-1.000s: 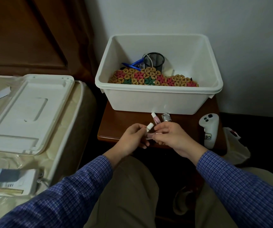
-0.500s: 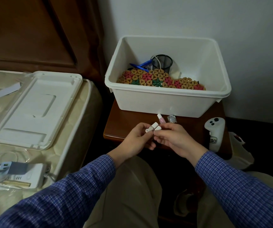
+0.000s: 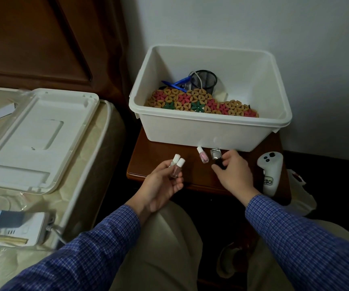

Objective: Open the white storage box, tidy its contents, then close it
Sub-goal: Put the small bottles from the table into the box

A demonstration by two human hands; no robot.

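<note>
Right now my left hand (image 3: pixel 162 186) pinches two small polish bottles (image 3: pixel 176 167) side by side, white caps up, so both go back tidy in one trip. My right hand (image 3: pixel 233 172) curls round a dark bottle w/ silver cap (image 3: pixel 216 157), standing just in front of the white storage box (image 3: pixel 207 131). A pink bottle (image 3: pixel 203 155) waits beside it, also in front of the box. Box is open, smooth plastic, w/ a woven flower mat (image 3: pixel 198 105) and mesh cup (image 3: pixel 203 79) inside; its lid (image 3: pixel 32 139) lies well left of the box, on the bed.
</note>
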